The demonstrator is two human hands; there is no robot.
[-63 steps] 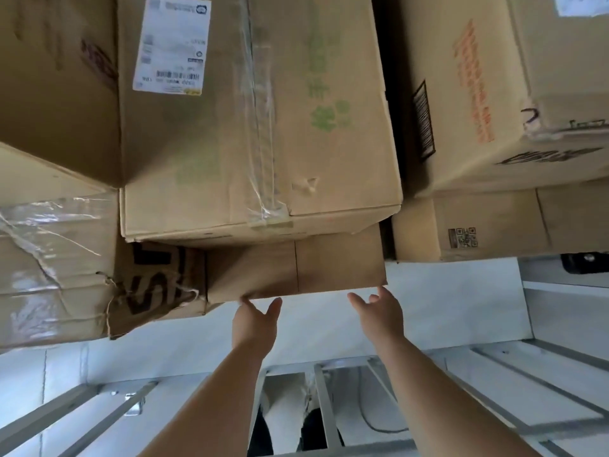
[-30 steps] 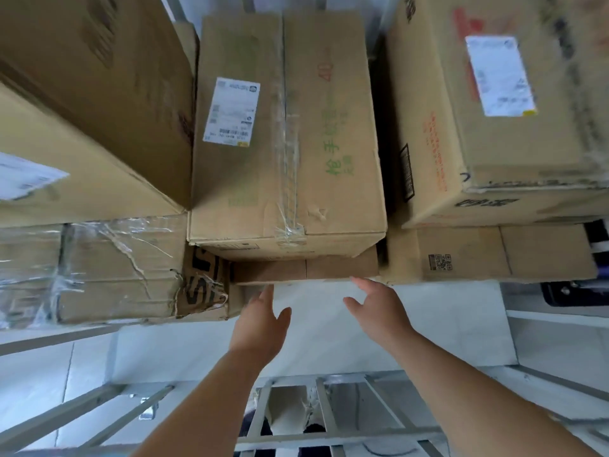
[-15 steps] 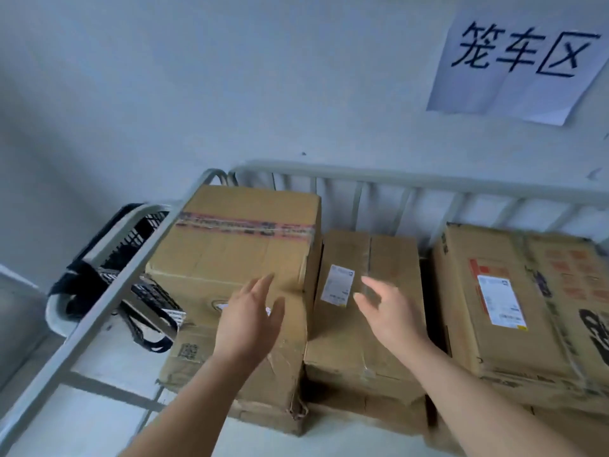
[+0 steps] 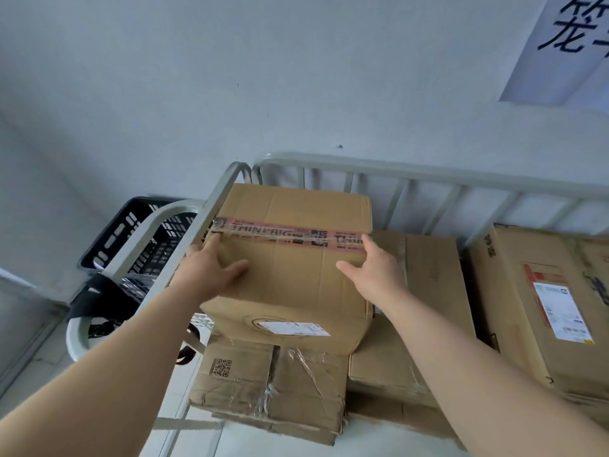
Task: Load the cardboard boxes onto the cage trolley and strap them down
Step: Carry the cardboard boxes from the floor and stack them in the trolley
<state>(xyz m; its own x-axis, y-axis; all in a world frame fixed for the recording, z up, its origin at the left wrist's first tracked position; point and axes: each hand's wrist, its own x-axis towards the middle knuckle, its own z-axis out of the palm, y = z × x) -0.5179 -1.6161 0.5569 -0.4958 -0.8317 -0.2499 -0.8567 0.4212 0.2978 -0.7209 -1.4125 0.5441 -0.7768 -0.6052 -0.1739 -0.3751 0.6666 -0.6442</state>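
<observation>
A cardboard box sealed with red printed tape (image 4: 290, 282) sits on top of a crumpled, clear-taped box (image 4: 263, 384) at the left end of the cage trolley (image 4: 428, 174). My left hand (image 4: 211, 268) lies on the top of the taped box near its left edge, fingers spread. My right hand (image 4: 375, 268) rests at the box's top right edge, fingers apart. Neither hand is closed around anything. A lower box (image 4: 428, 291) stands in the middle, and a larger labelled box (image 4: 534, 308) stands on the right.
A black plastic crate (image 4: 131, 232) stands left of the trolley, behind a rounded grey rail (image 4: 141, 235). Black strapping (image 4: 108, 301) hangs on that rail. The trolley backs onto a pale wall with a paper sign (image 4: 566, 44) at the upper right.
My view has swung up from the boxes' lower fronts to the trolley's top. Both hands have risen and come down on the red-taped box, from open in the air.
</observation>
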